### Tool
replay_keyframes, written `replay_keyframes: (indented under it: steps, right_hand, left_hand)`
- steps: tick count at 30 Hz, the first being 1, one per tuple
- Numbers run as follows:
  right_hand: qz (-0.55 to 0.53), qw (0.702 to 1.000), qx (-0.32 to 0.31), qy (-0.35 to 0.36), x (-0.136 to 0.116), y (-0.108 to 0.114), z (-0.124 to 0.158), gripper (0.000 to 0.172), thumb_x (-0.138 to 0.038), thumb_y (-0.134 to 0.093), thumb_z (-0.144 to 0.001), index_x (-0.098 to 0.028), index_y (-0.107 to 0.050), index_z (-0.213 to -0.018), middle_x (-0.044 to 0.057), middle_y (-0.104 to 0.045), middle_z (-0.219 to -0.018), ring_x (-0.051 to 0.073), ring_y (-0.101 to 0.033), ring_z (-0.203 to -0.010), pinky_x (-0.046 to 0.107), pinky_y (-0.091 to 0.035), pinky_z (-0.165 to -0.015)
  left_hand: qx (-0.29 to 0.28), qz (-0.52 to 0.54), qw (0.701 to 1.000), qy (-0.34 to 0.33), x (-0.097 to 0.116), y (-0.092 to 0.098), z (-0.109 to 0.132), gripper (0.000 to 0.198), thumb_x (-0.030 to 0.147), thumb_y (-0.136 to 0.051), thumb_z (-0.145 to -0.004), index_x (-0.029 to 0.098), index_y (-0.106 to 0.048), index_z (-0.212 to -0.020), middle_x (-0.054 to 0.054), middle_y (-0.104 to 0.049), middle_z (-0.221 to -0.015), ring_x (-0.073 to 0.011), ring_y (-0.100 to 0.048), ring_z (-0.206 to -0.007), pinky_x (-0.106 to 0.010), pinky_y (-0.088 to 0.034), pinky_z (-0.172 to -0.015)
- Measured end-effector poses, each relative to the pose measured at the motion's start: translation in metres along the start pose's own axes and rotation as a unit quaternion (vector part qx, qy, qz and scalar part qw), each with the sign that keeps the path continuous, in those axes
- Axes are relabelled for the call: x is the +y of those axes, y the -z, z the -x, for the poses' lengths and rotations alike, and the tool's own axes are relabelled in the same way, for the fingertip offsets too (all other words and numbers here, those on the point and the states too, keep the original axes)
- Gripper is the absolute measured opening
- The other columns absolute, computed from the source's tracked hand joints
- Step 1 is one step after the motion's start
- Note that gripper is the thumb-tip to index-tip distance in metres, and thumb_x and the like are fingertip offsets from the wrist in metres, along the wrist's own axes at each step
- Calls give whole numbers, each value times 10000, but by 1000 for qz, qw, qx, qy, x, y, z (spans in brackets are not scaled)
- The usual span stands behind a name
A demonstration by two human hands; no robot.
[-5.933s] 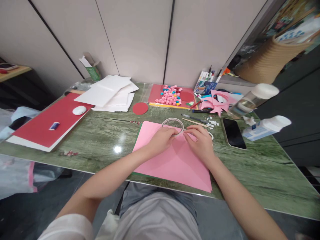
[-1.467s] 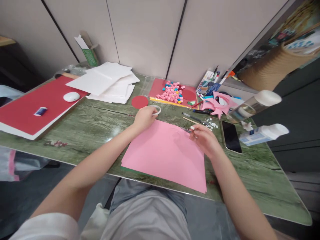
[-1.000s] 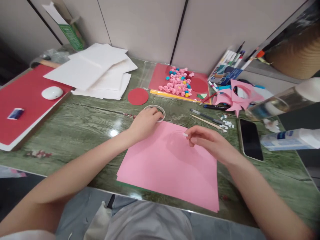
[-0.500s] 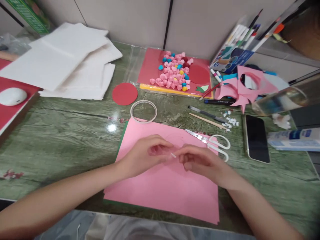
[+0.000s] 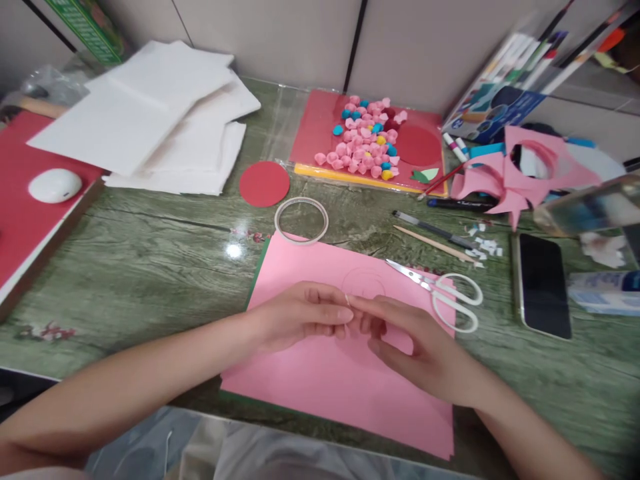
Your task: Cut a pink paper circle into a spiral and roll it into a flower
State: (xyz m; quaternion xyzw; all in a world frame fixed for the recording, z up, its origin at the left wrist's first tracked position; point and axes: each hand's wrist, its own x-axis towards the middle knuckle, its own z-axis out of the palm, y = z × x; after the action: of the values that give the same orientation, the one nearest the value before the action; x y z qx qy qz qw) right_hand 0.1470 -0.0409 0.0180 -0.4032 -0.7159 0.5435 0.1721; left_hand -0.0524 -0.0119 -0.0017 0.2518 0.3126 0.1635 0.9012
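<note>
My left hand point(image 5: 300, 321) and my right hand point(image 5: 417, 347) meet fingertip to fingertip above a pink paper sheet point(image 5: 340, 393) on the green table. A tiny white piece of tape point(image 5: 347, 299) sits between the touching fingertips. The left fingers are pressed together on it. The right index finger reaches in, the other fingers loosely curled. A faint drawn circle point(image 5: 364, 283) shows on the sheet just beyond the fingers. A clear tape ring point(image 5: 301, 221) lies at the sheet's far edge, and white-handled scissors point(image 5: 440, 293) rest on its right corner.
A red paper disc point(image 5: 265, 184) and a red tray point(image 5: 315, 130) of small paper flowers lie beyond. White sheets point(image 5: 150, 113) and a mouse point(image 5: 55, 185) on a red board are at the left. A phone point(image 5: 544, 283), pen point(image 5: 435, 231), stick point(image 5: 433, 244) and pink scraps point(image 5: 510, 177) are at the right.
My left hand put the tape ring down beyond the sheet and came back. The scissors now lie on the sheet. Both hands have met over the sheet with a bit of tape.
</note>
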Motion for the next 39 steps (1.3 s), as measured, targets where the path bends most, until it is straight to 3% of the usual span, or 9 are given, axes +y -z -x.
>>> replay_keyframes:
  steps: [10,13,18,23,28,33,39]
  right_hand:
    - [172,984,1,41,4,-1,2,569,-85,-426,-783,-276,-280,-1299,42,-561,-953,137,-515,-820,282,-444,-710]
    - [279,955,13,99,8,0,3,543,-97,-435,-781,-254,-310,-1286,68,-563,-973,168,-510,-875,316,-431,-724]
    - [397,897,75,180,15,8,5,446,-67,-476,-744,-284,-496,-1133,46,-595,-865,156,-522,-747,315,-406,-652]
    - [302,915,178,200,13,10,8,360,-67,-542,-688,-239,-571,-1003,38,-590,-833,150,-540,-724,320,-429,-653]
    - [223,925,283,123,2,9,10,252,-68,-577,-668,-227,-608,-860,36,-554,-824,160,-542,-743,317,-440,-652]
    - [165,950,262,38,-8,3,7,91,-154,-582,-706,-232,-603,-748,20,-515,-800,150,-523,-750,315,-431,-671]
    - [168,959,228,5,-9,-9,0,64,-213,-587,-717,-235,-606,-775,23,-526,-800,153,-524,-776,305,-438,-666]
  left_hand:
    - [16,99,995,-11,-1,-2,1,66,160,-556,-721,95,-568,-723,-34,-596,-694,-60,-549,-609,-173,-396,-599]
    - [38,98,994,-11,0,-3,2,36,125,-554,-694,105,-542,-667,-16,-576,-645,-59,-534,-570,-176,-381,-566]
    - [39,43,998,-32,-1,-4,3,37,122,-563,-668,108,-540,-643,-6,-546,-641,-55,-502,-560,-183,-355,-544]
    - [70,-37,994,-80,-1,-5,5,62,168,-561,-693,119,-542,-659,6,-532,-627,-56,-488,-564,-189,-342,-542]
    - [106,-177,970,-130,-1,-10,8,144,264,-572,-711,122,-553,-699,-6,-549,-684,-66,-489,-609,-194,-350,-556]
    - [135,-294,933,-159,-4,-15,8,177,306,-527,-743,135,-563,-722,3,-530,-685,-67,-447,-623,-197,-343,-564]
    - [126,-438,866,-207,-8,-17,10,168,285,-492,-766,156,-599,-783,2,-539,-676,-66,-446,-607,-193,-332,-558]
